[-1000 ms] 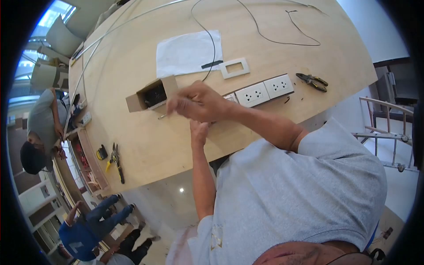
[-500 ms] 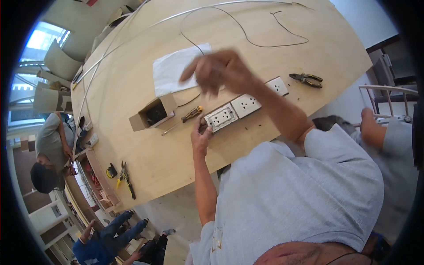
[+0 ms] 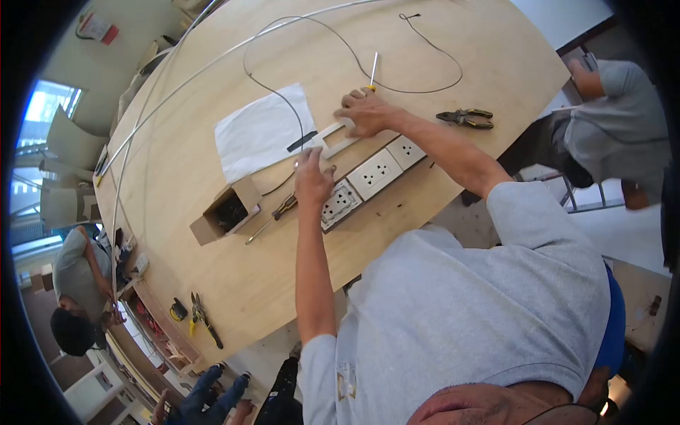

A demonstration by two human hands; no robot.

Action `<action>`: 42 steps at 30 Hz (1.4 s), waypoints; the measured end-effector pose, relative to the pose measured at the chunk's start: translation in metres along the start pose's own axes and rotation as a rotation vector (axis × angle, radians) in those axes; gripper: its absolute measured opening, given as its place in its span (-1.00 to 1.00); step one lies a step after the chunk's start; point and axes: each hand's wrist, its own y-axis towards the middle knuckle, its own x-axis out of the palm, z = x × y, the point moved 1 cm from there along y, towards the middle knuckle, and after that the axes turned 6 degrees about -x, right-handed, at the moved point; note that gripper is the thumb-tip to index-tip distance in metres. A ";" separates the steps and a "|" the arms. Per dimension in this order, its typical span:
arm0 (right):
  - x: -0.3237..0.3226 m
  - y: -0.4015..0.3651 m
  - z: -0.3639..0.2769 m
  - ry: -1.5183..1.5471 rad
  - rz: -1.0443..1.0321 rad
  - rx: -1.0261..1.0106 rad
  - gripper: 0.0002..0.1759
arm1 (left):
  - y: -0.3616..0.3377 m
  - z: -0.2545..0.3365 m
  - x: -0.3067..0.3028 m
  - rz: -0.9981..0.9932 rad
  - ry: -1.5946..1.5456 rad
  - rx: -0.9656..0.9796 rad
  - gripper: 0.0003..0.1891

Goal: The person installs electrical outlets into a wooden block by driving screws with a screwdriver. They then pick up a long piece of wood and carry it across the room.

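A white rectangular cover frame [image 3: 330, 147] lies by the edge of a white sheet [image 3: 258, 131]. My left hand [image 3: 313, 180] is at its near end, fingertips at the frame and thumb apart. Over its far end reaches my right hand [image 3: 368, 113]. A screwdriver [image 3: 375, 69] projects from under the right palm, shaft pointing away; its yellow handle is mostly hidden in the hand. Close to me is a long strip of white sockets [image 3: 375, 173]; its left module has an exposed mounting rim, partly behind my left hand. A second screwdriver [image 3: 285, 206] lies beside my left wrist.
An open cardboard box [image 3: 212, 216] stands at left. Pliers [image 3: 465, 117] lie right, snips [image 3: 202, 319] and a tape measure [image 3: 178, 309] lower left. A thin cable [image 3: 340, 39] loops across the table [image 3: 170, 262]. Other people stand left, below and right.
My right hand has swung down from above the sockets to the cover frame, and a screwdriver now shows beneath it. My left hand has left the socket strip's end for the frame.
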 end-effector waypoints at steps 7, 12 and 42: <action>-0.001 -0.007 -0.011 -0.072 -0.111 -0.063 -0.29 | 0.049 0.005 0.017 -0.116 0.339 0.064 -0.18; -0.025 -0.012 -0.037 -0.104 -0.024 -0.098 -0.26 | 0.038 0.017 -0.018 -0.152 0.344 0.121 -0.26; -0.011 -0.063 -0.143 0.296 0.136 -0.207 -0.24 | -0.096 -0.010 -0.063 -0.169 0.075 0.049 -0.23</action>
